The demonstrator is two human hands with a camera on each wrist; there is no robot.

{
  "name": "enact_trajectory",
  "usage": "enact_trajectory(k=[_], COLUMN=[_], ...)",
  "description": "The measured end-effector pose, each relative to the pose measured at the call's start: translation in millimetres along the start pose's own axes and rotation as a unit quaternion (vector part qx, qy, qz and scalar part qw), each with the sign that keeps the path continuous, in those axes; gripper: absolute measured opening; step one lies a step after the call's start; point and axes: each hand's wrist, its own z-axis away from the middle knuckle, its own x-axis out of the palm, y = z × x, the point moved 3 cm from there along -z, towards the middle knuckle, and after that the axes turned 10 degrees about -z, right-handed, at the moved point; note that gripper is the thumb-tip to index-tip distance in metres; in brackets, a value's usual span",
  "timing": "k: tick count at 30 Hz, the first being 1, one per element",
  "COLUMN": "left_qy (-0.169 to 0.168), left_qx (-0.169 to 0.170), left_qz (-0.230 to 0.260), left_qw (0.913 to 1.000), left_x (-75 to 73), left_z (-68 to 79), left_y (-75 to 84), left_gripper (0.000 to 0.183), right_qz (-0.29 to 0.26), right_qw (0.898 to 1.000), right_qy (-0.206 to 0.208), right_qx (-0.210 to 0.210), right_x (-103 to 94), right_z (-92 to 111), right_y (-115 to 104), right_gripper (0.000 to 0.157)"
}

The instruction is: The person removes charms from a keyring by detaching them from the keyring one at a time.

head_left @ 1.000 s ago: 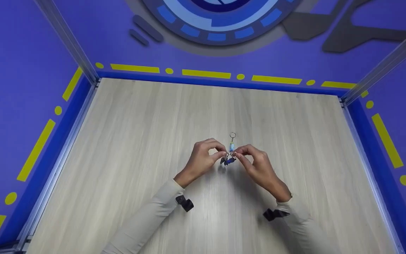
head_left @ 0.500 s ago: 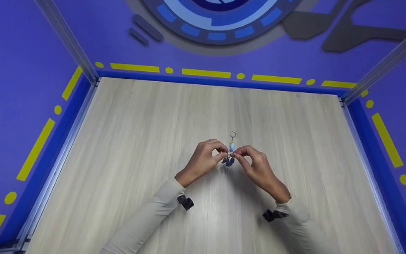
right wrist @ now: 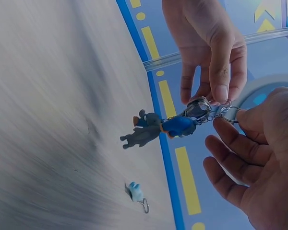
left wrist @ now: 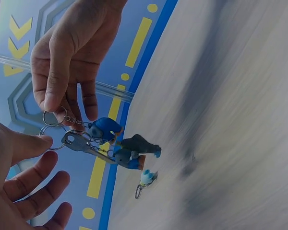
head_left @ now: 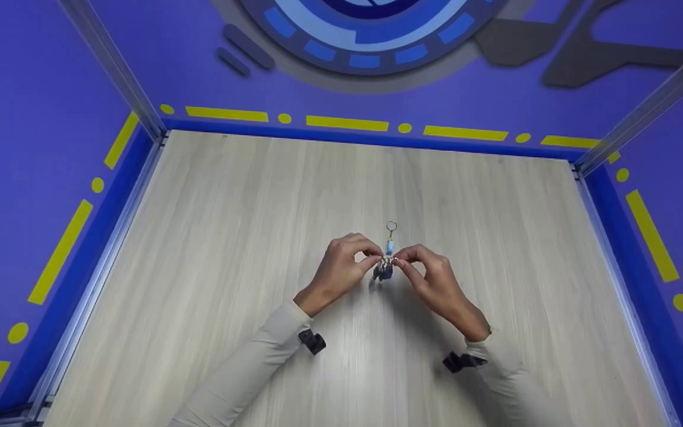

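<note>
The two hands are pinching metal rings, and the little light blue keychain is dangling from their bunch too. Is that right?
Not quite. The light blue keychain isn't dangling from the bunch: the left wrist view shows it lying on the table, apart from the bunch. The rest is right: the left hand and right hand are pinching metal rings.

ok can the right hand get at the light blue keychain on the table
Probably yes: the light blue keychain lies just past the right hand, nothing seen between them, though that hand would likely have to release the metal ring it pinches.
</note>
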Motion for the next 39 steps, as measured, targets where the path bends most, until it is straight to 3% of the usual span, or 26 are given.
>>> enact_trajectory(k=[9, 29, 39], left_qy=[0.016, 0.012, 0.059], left_qx=[-0.025, -0.017, -0.025], left_qz=[0.038, 0.039, 0.036], left_qw=[0.9988, 0.9990, 0.9973], left_x=[2.9, 2.4, -14.7], left_z=[1.0, -0.3, -0.7], left_y=[-2.3, -0.5, -2.7], left_gripper=[0.007, 0.007, 0.007], right_qz=[-0.023, -0.025, -0.053], right_qw=[1.000, 0.999, 0.995], right_qy=[0.021, 0.024, 0.026], right_qx=[0.001, 0.017, 0.082], right_x=[3.5, 19.1, 36.8], right_z=[6, 19, 18], right_y=[5, 20, 40], right_gripper=[0.012, 0.012, 0.007])
